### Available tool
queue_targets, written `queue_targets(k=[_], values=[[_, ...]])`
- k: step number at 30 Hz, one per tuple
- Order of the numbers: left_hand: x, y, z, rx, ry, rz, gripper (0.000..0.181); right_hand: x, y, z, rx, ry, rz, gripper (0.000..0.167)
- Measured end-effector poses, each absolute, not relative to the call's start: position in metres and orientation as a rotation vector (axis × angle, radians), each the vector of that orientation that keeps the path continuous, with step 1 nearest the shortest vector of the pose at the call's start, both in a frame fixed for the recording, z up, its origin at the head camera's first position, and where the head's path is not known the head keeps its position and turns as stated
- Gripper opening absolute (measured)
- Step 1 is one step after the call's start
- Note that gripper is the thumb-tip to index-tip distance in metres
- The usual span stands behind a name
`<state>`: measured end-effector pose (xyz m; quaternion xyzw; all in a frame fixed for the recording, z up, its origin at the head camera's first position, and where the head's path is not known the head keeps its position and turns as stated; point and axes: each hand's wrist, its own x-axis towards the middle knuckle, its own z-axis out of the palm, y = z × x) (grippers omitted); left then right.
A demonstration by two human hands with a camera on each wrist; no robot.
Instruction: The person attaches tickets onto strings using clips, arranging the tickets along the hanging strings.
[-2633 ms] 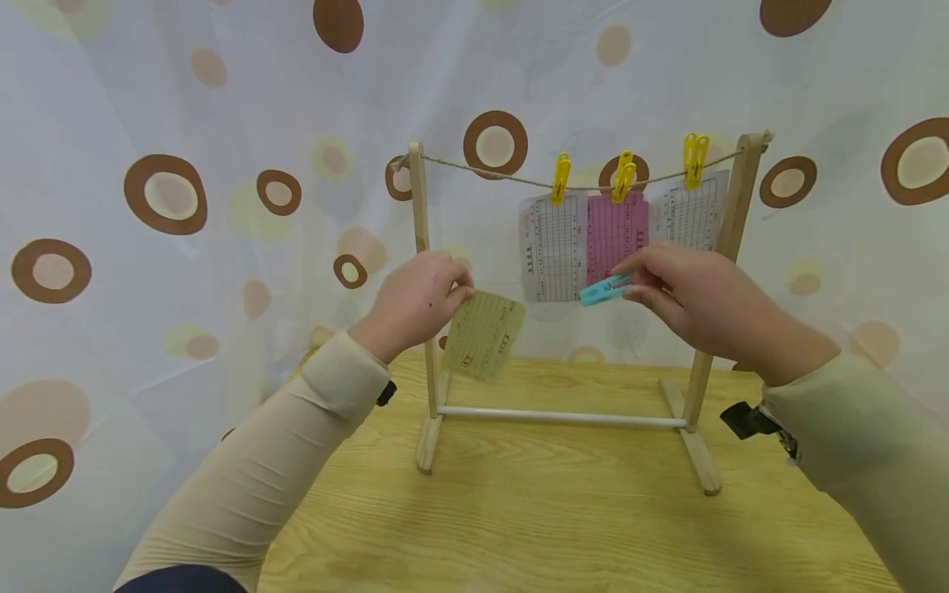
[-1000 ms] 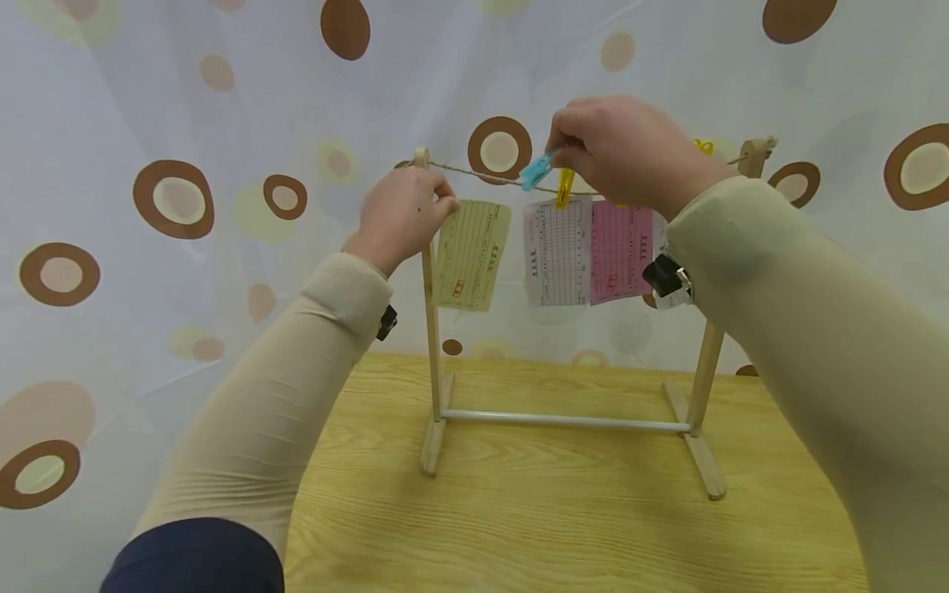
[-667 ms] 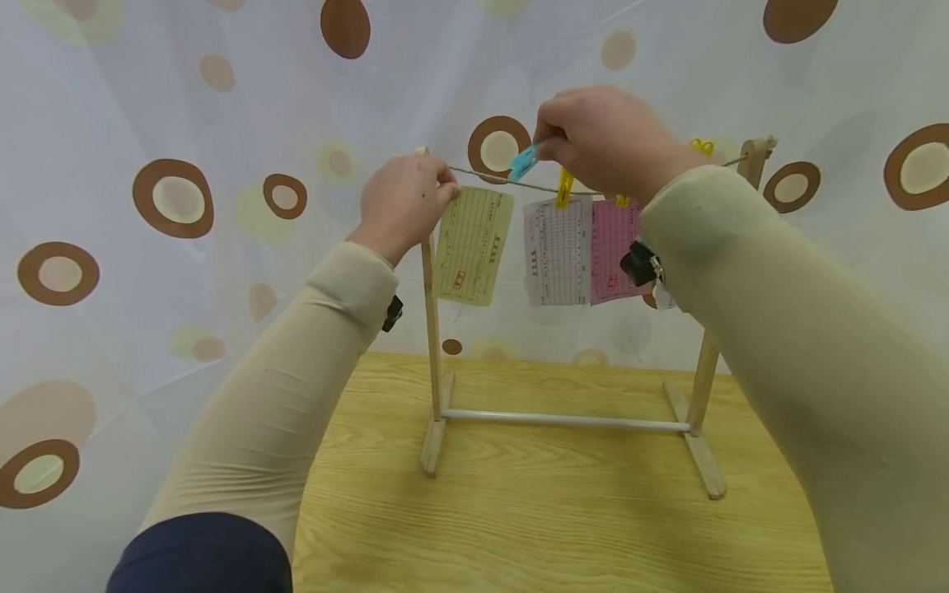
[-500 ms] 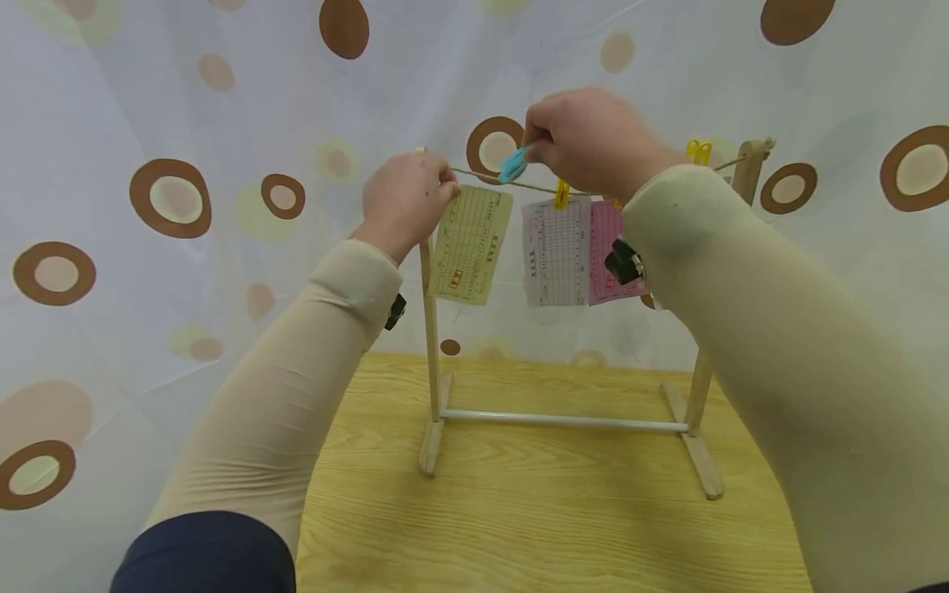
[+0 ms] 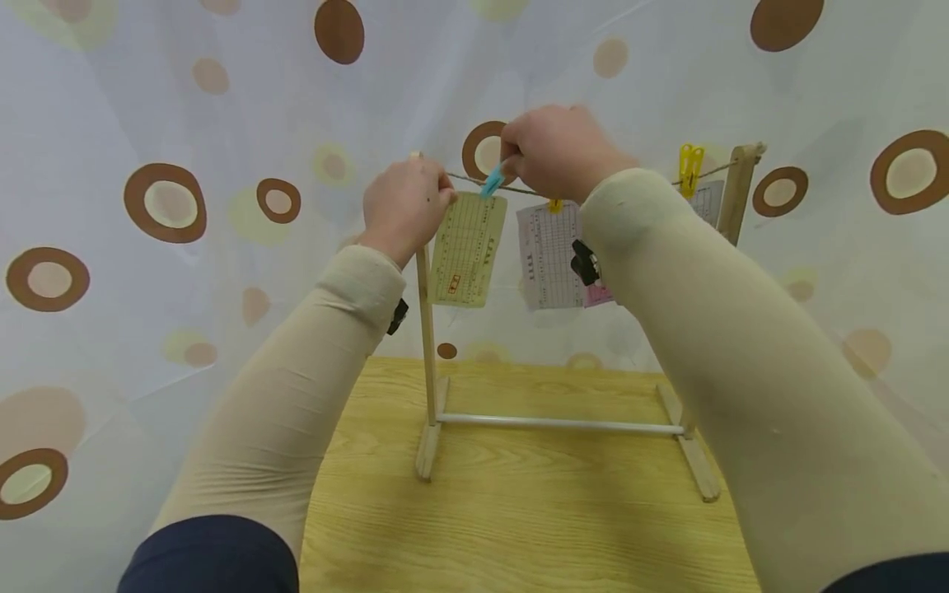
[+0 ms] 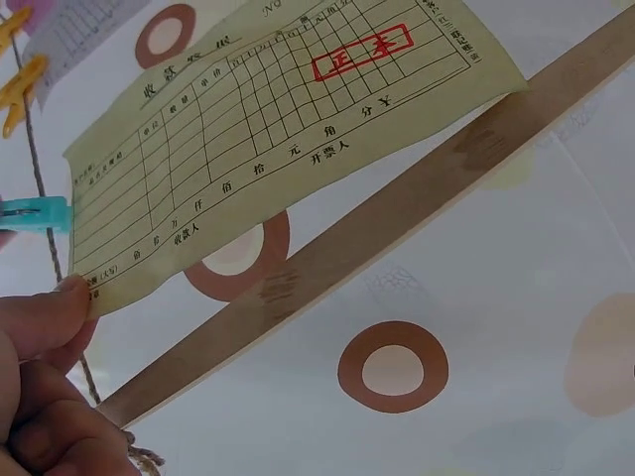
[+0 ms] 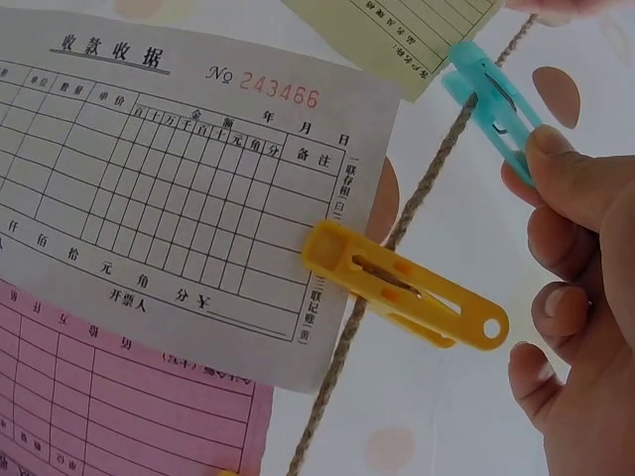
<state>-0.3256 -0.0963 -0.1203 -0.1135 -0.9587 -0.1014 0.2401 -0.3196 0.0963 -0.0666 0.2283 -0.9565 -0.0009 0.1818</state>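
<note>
My left hand pinches a yellow-green receipt slip by its upper left corner, close to the rope. The slip hangs down, printed with a grid and a red stamp, as the left wrist view shows. Thumb and fingers of my right hand pinch the handle end of a light blue clothespin. In the right wrist view its jaws are at the rope, beside the slip's upper edge; whether they grip the paper I cannot tell.
A white receipt hangs from the rope under a yellow clothespin, with a pink receipt beside it, partly behind my right arm. Farther right, another yellow clothespin holds a paper. The wooden stand rests on a wood-grain table.
My left hand has raised the slip to rope height. My right hand has carried the clothespin up and left, from in front of the pink receipt to the slip's upper edge.
</note>
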Motion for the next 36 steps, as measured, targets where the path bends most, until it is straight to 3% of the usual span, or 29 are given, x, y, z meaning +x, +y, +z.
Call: queue_targets(k=[19,36], values=[[-0.324,-0.094,-0.117,-0.346,-2.689,-0.290,0.030,-0.319,0.085,-0.068,0.628,-2.779,-0.165,0.028],[-0.325,-0.092,-0.120,-0.377,-2.683,-0.308,0.028,-0.313,0.080,-0.067,0.601,-2.797,-0.210,0.023]])
